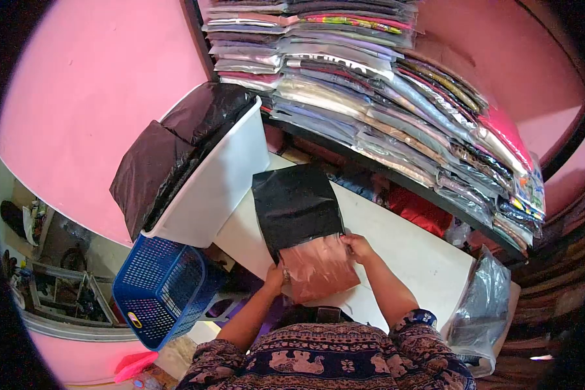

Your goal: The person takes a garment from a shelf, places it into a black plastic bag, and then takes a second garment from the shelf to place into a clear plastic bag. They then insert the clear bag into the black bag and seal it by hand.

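Over the white table lies a black plastic bag (297,205), its lower end around the upper part of a clear-wrapped reddish-brown packet (322,273). My left hand (276,275) is closed on the left side, where the bag's edge meets the packet. On the right, my right hand (356,247) pinches the edge near the bag's mouth. The packet's lower part shows between my hands, and its upper end is hidden inside the black bag.
A white bin (218,179) with black plastic bags (153,166) stands left on the white table (409,260). Below it is a blue basket (159,286). Stacked wrapped garments (370,84) fill the shelf behind. Clear plastic bags (480,305) lie at the right edge.
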A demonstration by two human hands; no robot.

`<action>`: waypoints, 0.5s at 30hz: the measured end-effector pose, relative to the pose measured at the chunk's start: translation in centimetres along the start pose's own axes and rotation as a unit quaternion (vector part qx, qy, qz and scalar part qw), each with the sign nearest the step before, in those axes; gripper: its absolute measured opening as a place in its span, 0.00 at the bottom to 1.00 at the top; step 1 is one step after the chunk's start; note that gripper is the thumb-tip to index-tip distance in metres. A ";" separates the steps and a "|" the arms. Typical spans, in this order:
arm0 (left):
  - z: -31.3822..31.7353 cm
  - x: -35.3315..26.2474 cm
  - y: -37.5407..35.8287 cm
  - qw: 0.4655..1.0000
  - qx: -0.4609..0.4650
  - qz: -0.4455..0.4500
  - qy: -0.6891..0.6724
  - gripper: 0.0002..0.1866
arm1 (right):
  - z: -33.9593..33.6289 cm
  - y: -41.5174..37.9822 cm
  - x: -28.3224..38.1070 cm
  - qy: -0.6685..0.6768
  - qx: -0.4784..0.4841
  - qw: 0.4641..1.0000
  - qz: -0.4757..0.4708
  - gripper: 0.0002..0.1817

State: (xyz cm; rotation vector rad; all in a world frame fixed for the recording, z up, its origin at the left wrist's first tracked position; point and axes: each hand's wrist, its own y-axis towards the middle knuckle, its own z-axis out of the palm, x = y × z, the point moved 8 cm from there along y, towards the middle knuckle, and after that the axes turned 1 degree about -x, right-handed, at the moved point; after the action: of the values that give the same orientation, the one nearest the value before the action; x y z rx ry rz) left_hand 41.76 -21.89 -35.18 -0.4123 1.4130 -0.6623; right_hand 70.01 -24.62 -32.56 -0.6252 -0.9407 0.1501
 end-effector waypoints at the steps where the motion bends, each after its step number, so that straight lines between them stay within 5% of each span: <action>1: 0.5 -1.0 -0.1 1.000 0.012 -0.019 0.016 0.29 | 0.4 -1.0 1.0 -0.002 -0.001 1.000 0.000 0.07; 2: 0.5 -1.5 -0.3 0.998 0.024 -0.038 0.033 0.29 | 0.9 -2.0 1.5 -0.023 0.015 0.999 0.041 0.08; 3: 0.6 -1.0 2.0 0.970 0.187 0.099 0.121 0.27 | 1.7 -3.2 2.2 -0.044 0.032 0.995 0.082 0.09; 4: 0.5 -3.1 0.7 0.970 0.188 0.099 0.120 0.27 | 1.8 -4.1 3.2 -0.044 0.031 0.995 0.082 0.09; 6: 2.7 -10.4 -4.2 0.839 0.210 0.353 0.357 0.25 | 2.4 -6.0 5.3 0.001 0.062 0.996 0.064 0.11; 10: 4.3 -17.5 -8.4 0.895 0.156 0.343 0.241 0.23 | 4.6 -11.6 10.5 0.131 0.044 0.990 0.015 0.12; 12: 3.6 -18.8 -8.5 0.978 0.128 0.146 0.077 0.21 | 3.8 -12.2 11.4 0.113 0.118 0.987 -0.005 0.11; 15: 4.5 -23.3 -10.5 0.973 0.132 0.185 0.051 0.20 | 4.3 -14.9 15.5 0.126 0.054 0.988 -0.072 0.08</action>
State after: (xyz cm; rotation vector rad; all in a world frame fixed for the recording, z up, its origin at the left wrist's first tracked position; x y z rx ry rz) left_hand 43.77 -15.41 -10.15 0.0966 1.4266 -0.5599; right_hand 73.59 -28.97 -11.38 -0.4622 -0.7243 -0.0088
